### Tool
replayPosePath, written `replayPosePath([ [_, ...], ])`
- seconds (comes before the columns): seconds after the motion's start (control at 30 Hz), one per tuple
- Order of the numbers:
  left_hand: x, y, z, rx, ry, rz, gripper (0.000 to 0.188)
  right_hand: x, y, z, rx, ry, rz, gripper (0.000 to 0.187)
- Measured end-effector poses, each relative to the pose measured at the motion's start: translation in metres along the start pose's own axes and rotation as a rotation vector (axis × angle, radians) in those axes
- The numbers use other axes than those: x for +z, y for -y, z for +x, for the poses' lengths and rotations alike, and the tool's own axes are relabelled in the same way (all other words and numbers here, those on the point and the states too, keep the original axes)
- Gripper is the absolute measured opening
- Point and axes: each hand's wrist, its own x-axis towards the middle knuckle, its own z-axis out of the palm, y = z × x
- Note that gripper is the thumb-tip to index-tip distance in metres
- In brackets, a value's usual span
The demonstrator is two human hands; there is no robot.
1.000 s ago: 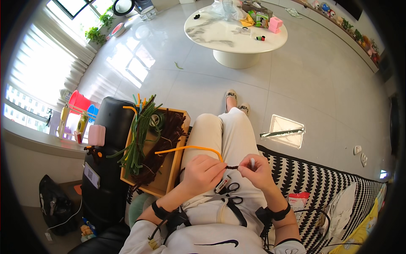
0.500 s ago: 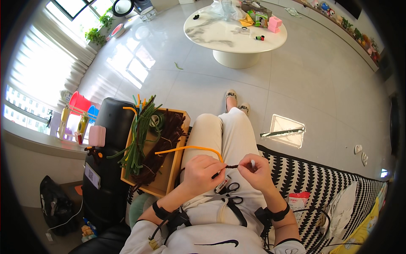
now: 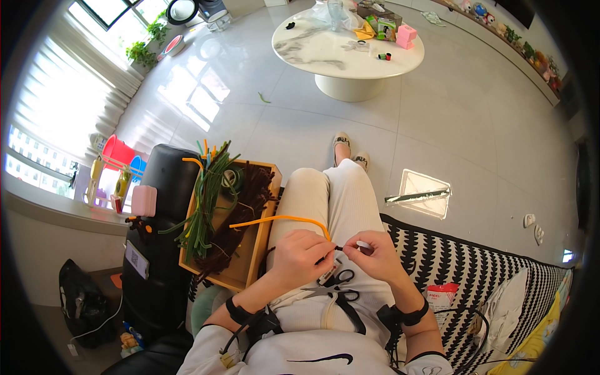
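Observation:
My left hand (image 3: 297, 257) is closed on a fuzzy orange pipe cleaner (image 3: 281, 218) and a dark brown one. The orange stem reaches out to the left above my lap and bends down sharply near the fingers. My right hand (image 3: 376, 255) pinches the other end of the dark brown pipe cleaner (image 3: 339, 248), of which a short piece shows between the hands. Something small and white (image 3: 364, 246) shows at the right fingers; I cannot make out what. Below the hands, black-handled scissors (image 3: 342, 276) lie on my lap beside a small labelled item, partly hidden.
At my left a wooden box (image 3: 251, 250) holds bundles of green (image 3: 209, 206) and dark brown pipe cleaners (image 3: 240, 215) and a roll of tape (image 3: 230, 179). A black armrest (image 3: 165, 244) stands beyond. A round marble table (image 3: 306, 50) is ahead; a red-and-white packet (image 3: 441, 294) lies right.
My right hand has shifted left, closer to my left hand, and its fingers have turned. Less of the brown pipe cleaner shows between them. The left hand has hardly moved.

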Motion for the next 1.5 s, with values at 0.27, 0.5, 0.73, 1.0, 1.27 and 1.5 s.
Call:
replayPosePath([
  [0.27, 0.001, 0.002, 0.001, -0.051, 0.021, -0.084, 0.011, 0.005, 0.0, 0.0, -0.151, -0.048, -0.142, 0.007],
  [0.5, 0.0, 0.001, 0.003, -0.077, 0.05, -0.073, 0.007, 0.006, 0.0, 0.004, -0.459, -0.075, -0.384, 0.017],
  [0.73, 0.004, 0.01, -0.005, -0.233, 0.115, -0.337, 0.009, 0.006, 0.003, 0.004, -0.51, -0.056, -0.353, 0.018],
  [1.0, 0.005, 0.01, -0.003, -0.066, 0.061, -0.253, 0.011, 0.004, 0.002, 0.003, -0.473, -0.037, -0.305, 0.016],
  [1.27, 0.003, 0.013, -0.005, -0.116, 0.129, -0.427, 0.009, 0.003, -0.001, 0.001, -0.486, -0.018, -0.268, 0.015],
  [1.5, -0.003, 0.014, -0.013, -0.53, 0.328, -1.089, 0.009, 0.003, -0.003, 0.0, -0.485, 0.017, -0.143, 0.018],
])
